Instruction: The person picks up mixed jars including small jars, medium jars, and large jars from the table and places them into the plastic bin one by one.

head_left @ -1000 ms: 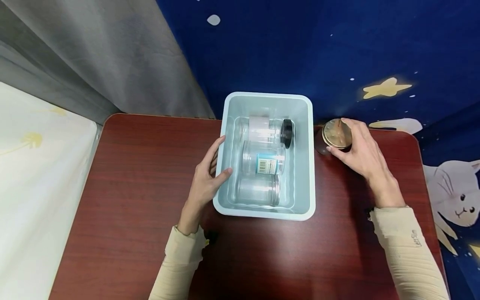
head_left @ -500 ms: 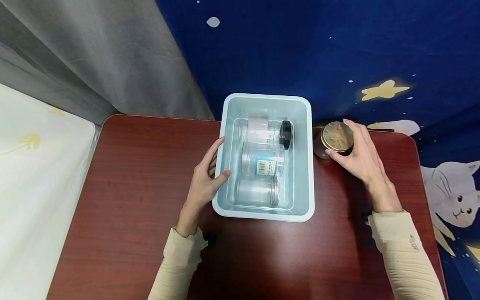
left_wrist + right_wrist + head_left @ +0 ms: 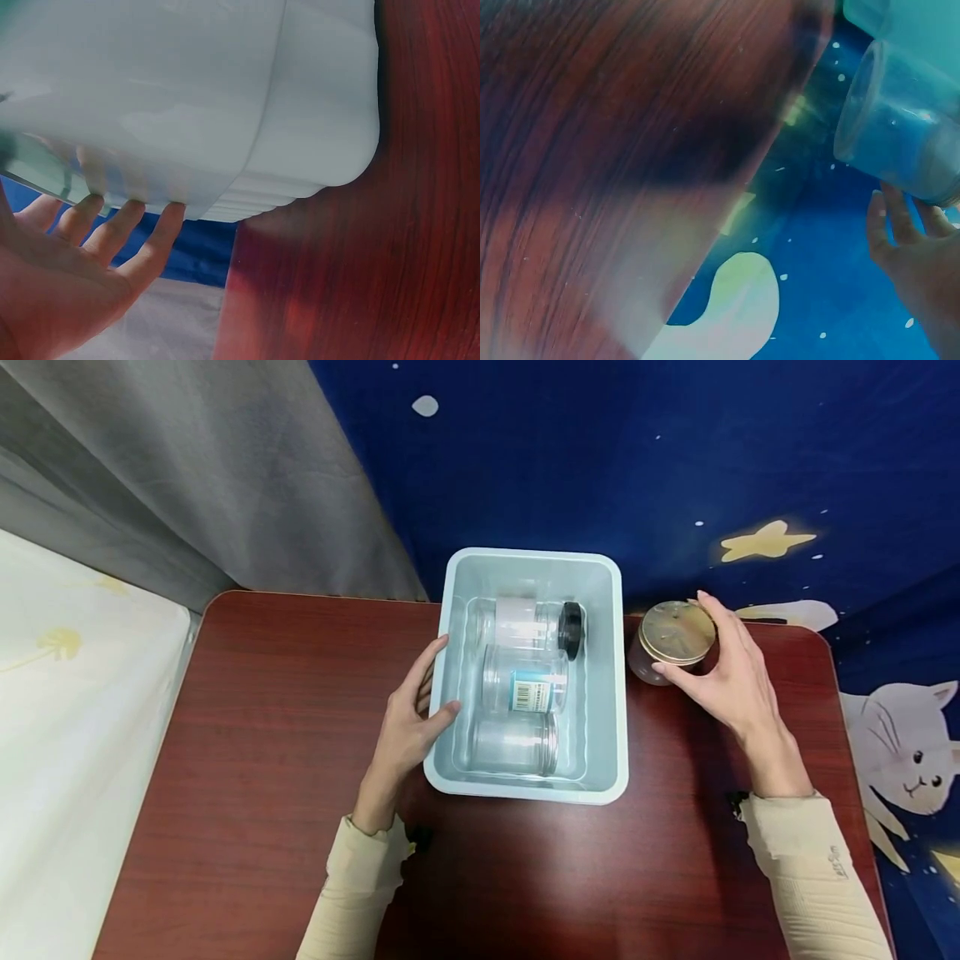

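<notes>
A light blue plastic bin (image 3: 528, 792) stands on the table, with several clear jars lying on their sides inside. My left hand (image 3: 408, 727) holds its left side, thumb over the rim; in the left wrist view the fingertips (image 3: 174, 211) press its outer wall. Right of the bin, my right hand (image 3: 731, 681) grips a clear jar with a gold lid (image 3: 678, 631), thumb and fingers around the lid. The right wrist view shows the jar (image 3: 900, 112) raised off the tabletop, its bottom facing the table.
Inside the bin are a jar with a black lid (image 3: 572, 631), a jar with a barcode label (image 3: 532, 691) and another clear jar (image 3: 513, 743). Blue star-patterned cloth (image 3: 562, 452) and a grey curtain (image 3: 262, 468) hang behind the wooden table (image 3: 285, 718).
My right hand has lifted the gold-lidded jar and shifted it slightly right; the lid looks larger in the head view. The left hand and bin have stayed put.
</notes>
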Demonstrator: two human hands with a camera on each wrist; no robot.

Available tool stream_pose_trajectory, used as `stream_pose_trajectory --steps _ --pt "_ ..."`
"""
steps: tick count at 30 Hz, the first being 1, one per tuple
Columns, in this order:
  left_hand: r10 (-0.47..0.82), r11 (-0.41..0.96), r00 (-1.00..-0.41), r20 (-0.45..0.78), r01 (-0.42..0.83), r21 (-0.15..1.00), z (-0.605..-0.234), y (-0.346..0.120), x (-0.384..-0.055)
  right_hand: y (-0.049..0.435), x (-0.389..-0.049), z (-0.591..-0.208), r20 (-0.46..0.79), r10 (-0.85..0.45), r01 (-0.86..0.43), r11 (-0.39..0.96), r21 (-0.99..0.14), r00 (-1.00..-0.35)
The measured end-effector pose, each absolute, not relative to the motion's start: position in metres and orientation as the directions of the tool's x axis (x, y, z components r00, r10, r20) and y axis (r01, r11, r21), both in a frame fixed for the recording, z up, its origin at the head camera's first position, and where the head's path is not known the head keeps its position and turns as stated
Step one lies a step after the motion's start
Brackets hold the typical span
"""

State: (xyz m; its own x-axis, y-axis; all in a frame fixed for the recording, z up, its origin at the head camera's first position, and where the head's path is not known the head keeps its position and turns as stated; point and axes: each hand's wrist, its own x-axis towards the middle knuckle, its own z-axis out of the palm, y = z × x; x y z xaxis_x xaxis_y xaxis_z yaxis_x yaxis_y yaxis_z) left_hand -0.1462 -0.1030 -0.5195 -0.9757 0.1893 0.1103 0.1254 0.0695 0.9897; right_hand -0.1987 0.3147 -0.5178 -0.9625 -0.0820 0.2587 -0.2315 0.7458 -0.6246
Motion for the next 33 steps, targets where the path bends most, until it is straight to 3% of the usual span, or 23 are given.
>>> stream_pose_trajectory --steps 22,27,33 --pt "0.212 0.1 -0.972 0.106 0.129 0.986 -0.486 -0.099 -0.145 0.308 -0.192 -0.497 0.372 -0.083 -0.31 0.73 -0.609 -0.925" --pt "0.213 0.105 -0.972 0.099 0.124 0.987 -0.486 -0.098 -0.144 0.303 -0.196 -0.488 0.448 -0.128 -0.398 0.705 -0.587 -0.885" --pt "0.212 0.097 -0.974 0.086 0.108 0.989 -0.486 -0.098 -0.14 0.299 -0.198 -0.479 0.441 -0.187 -0.43 0.712 -0.555 -0.878"
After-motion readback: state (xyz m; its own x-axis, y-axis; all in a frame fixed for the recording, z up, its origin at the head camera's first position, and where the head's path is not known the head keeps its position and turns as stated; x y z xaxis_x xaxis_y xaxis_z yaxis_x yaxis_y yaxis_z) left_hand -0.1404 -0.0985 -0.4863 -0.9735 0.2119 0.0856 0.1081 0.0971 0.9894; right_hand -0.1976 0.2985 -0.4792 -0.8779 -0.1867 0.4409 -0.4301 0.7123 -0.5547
